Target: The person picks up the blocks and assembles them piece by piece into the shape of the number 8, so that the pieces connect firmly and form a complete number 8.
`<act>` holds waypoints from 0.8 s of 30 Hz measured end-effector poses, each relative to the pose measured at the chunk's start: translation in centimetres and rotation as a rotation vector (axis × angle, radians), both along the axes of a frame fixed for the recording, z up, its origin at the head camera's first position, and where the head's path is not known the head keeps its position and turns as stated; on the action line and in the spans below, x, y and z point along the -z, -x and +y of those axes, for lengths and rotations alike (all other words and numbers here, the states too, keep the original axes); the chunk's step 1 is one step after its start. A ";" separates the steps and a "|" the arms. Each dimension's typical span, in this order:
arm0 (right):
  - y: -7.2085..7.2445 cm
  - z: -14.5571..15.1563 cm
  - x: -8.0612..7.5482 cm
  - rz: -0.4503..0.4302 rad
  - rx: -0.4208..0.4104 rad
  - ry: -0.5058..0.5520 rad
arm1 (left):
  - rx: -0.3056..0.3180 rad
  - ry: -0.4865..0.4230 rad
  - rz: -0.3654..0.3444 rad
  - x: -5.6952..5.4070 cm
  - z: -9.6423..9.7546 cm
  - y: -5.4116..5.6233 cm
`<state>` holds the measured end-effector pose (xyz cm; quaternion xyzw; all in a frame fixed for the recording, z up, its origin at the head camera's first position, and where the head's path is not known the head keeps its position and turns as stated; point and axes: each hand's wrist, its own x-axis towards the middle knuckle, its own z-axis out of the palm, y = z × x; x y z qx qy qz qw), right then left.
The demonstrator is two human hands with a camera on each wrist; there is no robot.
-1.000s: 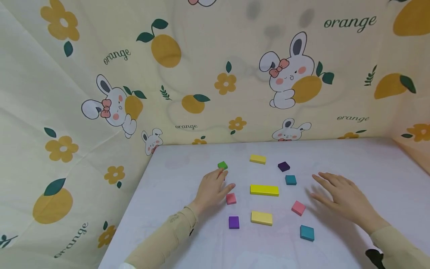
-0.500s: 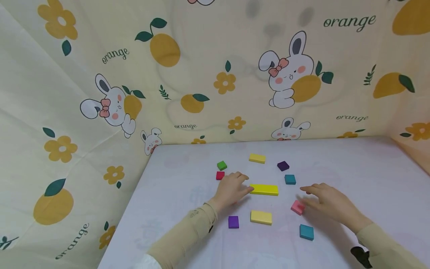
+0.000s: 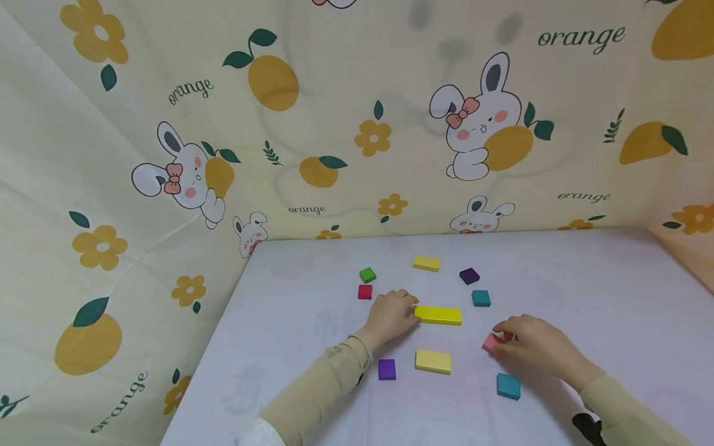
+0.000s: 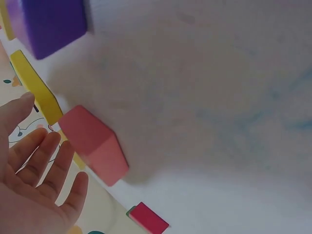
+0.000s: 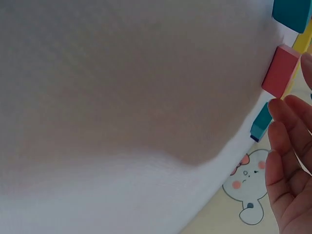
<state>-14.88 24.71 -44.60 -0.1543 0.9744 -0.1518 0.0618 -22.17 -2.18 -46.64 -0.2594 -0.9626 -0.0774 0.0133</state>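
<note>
In the head view my left hand (image 3: 389, 317) is at the left end of a long yellow block (image 3: 440, 316), its thumb at the near side and its bent fingers at the far side. Beneath that hand lies a pink block (image 4: 95, 144), hidden in the head view but plain in the left wrist view. My right hand (image 3: 538, 347) pinches another pink block (image 3: 492, 344) between thumb and forefinger, the block still low at the table. In the right wrist view this pink block (image 5: 281, 71) lies between the thumb and the forefinger tip.
Green (image 3: 367, 274) and red (image 3: 365, 292) blocks lie beyond my left hand. Pale yellow (image 3: 426, 263), dark purple (image 3: 470, 275) and teal (image 3: 481, 298) blocks lie farther back. Nearer are purple (image 3: 387, 369), pale yellow (image 3: 432, 361) and teal (image 3: 508, 386) blocks. A patterned cloth (image 3: 334, 124) hangs behind.
My left hand has moved right from near the red block to the long yellow block's end. My right hand has moved left and nearer, its fingers closing on the pink block.
</note>
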 end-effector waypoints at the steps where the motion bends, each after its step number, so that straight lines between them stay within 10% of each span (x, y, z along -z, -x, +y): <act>1: 0.0 -0.1 0.1 0.003 0.001 -0.003 | 0.000 0.002 0.002 0.1 0.0 0.0; 24: -0.6 -0.9 0.8 -0.025 0.076 0.005 | -0.023 0.025 -0.038 0.4 0.7 0.9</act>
